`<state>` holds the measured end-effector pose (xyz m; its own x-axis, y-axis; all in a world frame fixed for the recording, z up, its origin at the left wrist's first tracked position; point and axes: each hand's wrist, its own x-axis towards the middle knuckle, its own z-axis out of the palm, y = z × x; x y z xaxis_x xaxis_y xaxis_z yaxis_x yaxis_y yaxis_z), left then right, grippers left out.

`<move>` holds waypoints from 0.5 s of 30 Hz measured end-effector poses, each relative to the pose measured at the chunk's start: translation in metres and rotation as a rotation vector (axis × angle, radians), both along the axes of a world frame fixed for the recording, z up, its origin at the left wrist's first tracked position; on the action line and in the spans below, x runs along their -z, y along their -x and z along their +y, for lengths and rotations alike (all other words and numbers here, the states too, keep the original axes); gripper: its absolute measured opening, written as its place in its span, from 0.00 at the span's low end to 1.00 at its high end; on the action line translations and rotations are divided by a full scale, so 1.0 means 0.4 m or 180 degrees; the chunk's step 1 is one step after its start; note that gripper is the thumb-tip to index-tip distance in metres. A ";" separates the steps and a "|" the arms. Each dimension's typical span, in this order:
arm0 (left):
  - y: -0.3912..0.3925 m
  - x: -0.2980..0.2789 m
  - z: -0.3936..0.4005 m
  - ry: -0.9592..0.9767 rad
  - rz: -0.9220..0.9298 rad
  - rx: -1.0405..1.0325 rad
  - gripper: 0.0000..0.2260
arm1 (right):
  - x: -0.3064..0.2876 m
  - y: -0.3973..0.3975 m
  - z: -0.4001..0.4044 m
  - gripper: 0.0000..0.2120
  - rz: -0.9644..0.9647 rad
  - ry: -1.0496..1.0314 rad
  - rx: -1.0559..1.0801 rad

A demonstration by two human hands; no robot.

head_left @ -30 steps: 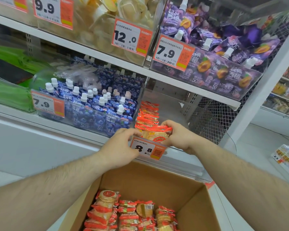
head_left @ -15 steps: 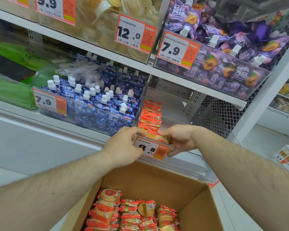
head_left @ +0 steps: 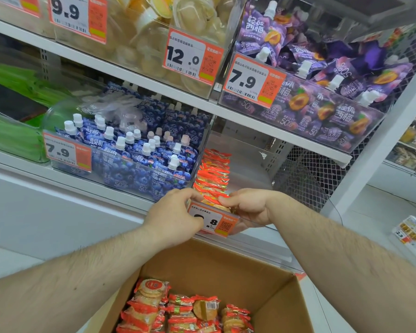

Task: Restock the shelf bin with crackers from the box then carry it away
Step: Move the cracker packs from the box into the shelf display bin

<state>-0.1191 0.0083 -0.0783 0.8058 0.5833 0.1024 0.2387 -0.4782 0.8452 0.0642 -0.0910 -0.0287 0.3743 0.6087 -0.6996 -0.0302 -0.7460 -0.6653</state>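
Note:
A clear shelf bin [head_left: 250,169] sits on the lower shelf with a row of orange cracker packs [head_left: 213,171] standing along its left side. An orange price tag [head_left: 217,223] hangs on its front. My left hand [head_left: 175,212] grips the bin's front left corner, thumb over the tag. My right hand [head_left: 247,207] grips the front rim, with its fingertips against the frontmost packs and its thumb below. An open cardboard box [head_left: 226,265] sits under my arms with several cracker packs [head_left: 185,308] in it.
A bin of blue spouted pouches [head_left: 139,159] stands tight against the cracker bin's left. Purple pouches [head_left: 322,92] and jelly cups [head_left: 159,39] fill bins on the shelf above. A white upright [head_left: 370,145] and wire mesh [head_left: 305,174] close off the right.
My right hand has dropped from the front cracker packs to the bin's front rim. My left hand stays at the front left corner.

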 end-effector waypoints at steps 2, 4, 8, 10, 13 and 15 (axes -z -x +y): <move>-0.005 -0.002 0.001 -0.0122 0.0026 -0.0116 0.15 | -0.001 0.005 0.016 0.18 -0.0182 0.0030 -0.0052; -0.009 -0.003 0.003 -0.0203 0.0019 -0.0214 0.13 | -0.008 0.011 0.032 0.16 -0.0380 0.0051 -0.0159; -0.014 -0.004 0.009 -0.0291 0.0036 -0.0288 0.10 | -0.011 0.006 0.031 0.17 -0.0199 0.0045 -0.0254; -0.014 -0.003 0.011 -0.0324 0.0034 -0.0312 0.09 | 0.007 -0.007 0.020 0.19 -0.0037 0.0017 -0.0245; -0.018 0.001 0.011 -0.0420 0.0066 -0.0349 0.08 | 0.030 -0.019 0.011 0.21 0.0059 -0.0031 -0.0198; -0.020 0.003 0.009 -0.0463 0.0060 -0.0372 0.08 | 0.025 -0.011 0.014 0.19 0.0004 -0.0035 -0.0242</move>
<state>-0.1111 0.0119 -0.0794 0.7361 0.6531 0.1779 0.3150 -0.5631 0.7640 0.0688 -0.0855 -0.0389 0.3258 0.6429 -0.6932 0.0255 -0.7389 -0.6733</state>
